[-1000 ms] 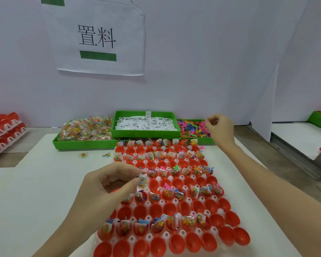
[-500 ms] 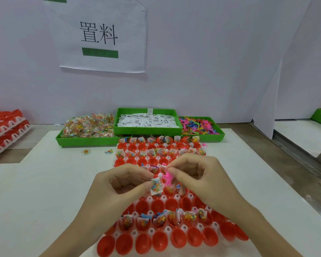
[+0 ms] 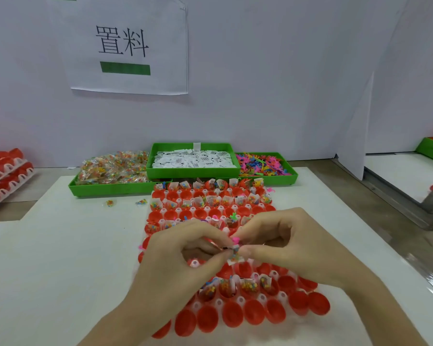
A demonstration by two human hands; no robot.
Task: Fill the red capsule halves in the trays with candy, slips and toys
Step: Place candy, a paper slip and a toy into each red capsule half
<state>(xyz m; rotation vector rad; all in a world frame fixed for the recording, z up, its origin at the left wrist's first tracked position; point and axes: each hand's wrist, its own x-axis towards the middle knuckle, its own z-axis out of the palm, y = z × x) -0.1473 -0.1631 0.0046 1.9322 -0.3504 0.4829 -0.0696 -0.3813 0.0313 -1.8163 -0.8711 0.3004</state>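
Over the tray's middle rows: both hands meet above the red capsule halves [image 3: 231, 317], fingertips drawn together on one small bundle.
Left hand [image 3: 183, 258]: thumb and forefinger pinch a candy packet [image 3: 235, 255] with a white slip against it.
Right hand [image 3: 290, 243]: curled fingertips pinch the same bundle from the other side, a pink toy [image 3: 235, 239] showing just above it.
Tray [image 3: 219, 302]: white, holding rows of capsule halves, it runs from the bench's near edge toward the far edge; the nearest row is bare red cups, the row behind holds packets and slips, and several far rows are filled too.
Bench [image 3: 68, 258]: a white sheet covers it; two stray candy packets [image 3: 125, 203] lie left of the tray's far end.
Far edge: three green bins touch in a line, candy bin [image 3: 110, 188] at left, slip bin [image 3: 193, 159] raised in the middle, toy bin [image 3: 273, 177] at right.
Far-left corner: stacked trays of red halves [image 3: 5, 176] sit off the white sheet.
Room: a pale wall carries a paper sign [image 3: 125, 46] with two black characters and a green bar; a white divider panel [image 3: 355, 133] stands at right, with another white bench surface beyond it.
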